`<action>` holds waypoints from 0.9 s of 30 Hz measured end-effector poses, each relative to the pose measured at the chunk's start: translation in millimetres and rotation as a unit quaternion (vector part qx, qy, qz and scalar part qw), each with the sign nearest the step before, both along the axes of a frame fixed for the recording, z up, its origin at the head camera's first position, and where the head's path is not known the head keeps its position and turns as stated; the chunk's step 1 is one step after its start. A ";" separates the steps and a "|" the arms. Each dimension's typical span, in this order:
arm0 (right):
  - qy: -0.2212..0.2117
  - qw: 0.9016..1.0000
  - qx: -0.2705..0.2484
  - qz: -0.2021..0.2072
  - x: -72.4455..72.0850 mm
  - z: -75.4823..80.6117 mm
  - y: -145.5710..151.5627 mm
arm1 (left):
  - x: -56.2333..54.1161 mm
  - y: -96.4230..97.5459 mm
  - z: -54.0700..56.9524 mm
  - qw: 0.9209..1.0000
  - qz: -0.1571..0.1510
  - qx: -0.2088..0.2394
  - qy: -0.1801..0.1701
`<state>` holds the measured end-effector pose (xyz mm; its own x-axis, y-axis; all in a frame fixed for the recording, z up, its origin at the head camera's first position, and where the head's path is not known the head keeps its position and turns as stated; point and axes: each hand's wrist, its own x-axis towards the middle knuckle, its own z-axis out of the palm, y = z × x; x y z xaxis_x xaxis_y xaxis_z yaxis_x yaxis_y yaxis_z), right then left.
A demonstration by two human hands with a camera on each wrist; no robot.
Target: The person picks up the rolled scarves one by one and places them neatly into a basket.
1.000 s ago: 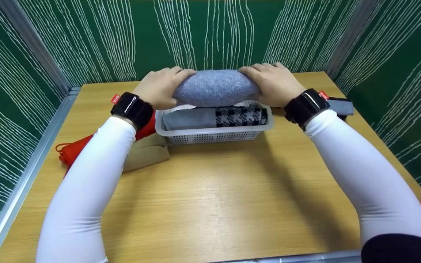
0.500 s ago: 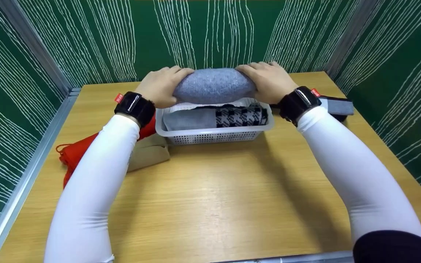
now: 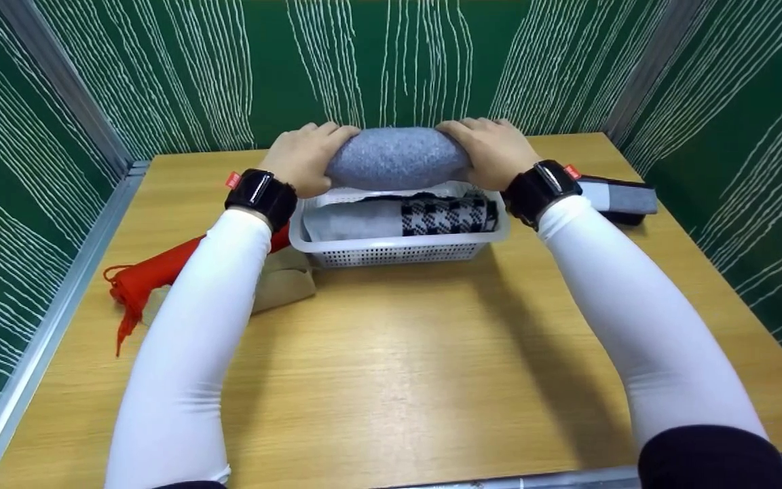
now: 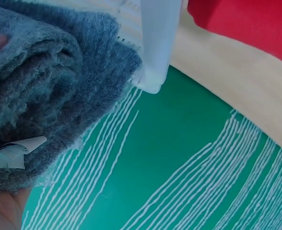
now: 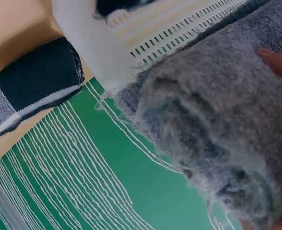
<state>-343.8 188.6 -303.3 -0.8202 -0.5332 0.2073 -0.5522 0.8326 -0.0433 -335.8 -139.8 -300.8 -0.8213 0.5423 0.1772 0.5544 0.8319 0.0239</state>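
Between my two hands a thick grey rolled scarf spans crosswise, above the back of a white plastic basket. My left hand grips its left end, my right hand its right end. The left wrist view shows the spiral of the roll, with a small white label sticking out of it. A loose flap hangs off the roll beside the basket wall. Inside the basket lies another rolled cloth, part plain light grey, part black-and-white check.
Left of the basket a red rolled scarf with fringe lies by a folded beige cloth, both partly behind my left arm. A folded grey, white and black cloth lies at right. Green panels stand behind the table.
Both hands have come slightly closer together, the right one shifting left, still holding the grey scarf over the basket. The basket and the other cloths have stayed in place.
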 end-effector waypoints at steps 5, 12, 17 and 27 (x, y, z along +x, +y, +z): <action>-0.006 1.000 -0.005 -0.007 -5.1 -7.1 -1.7 | -4.2 2.1 -6.1 1.000 0.004 -0.001 0.000; -0.014 1.000 -0.003 -0.019 -11.2 -15.1 -5.6 | -10.4 3.9 -14.4 1.000 0.016 -0.003 0.009; -0.019 0.999 0.006 -0.025 -15.6 -19.9 -8.2 | -15.1 3.7 -20.6 1.000 0.021 -0.009 0.014; -0.035 0.999 0.013 -0.033 -20.9 -28.7 -14.4 | -19.7 4.1 -26.9 0.998 0.048 -0.035 -0.005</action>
<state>-364.7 174.2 -332.0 -0.8657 -0.4821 0.1346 -0.4927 0.8682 -0.0590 -355.5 -135.7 -327.7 -0.8719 0.4713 0.1333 0.4716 0.8813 -0.0308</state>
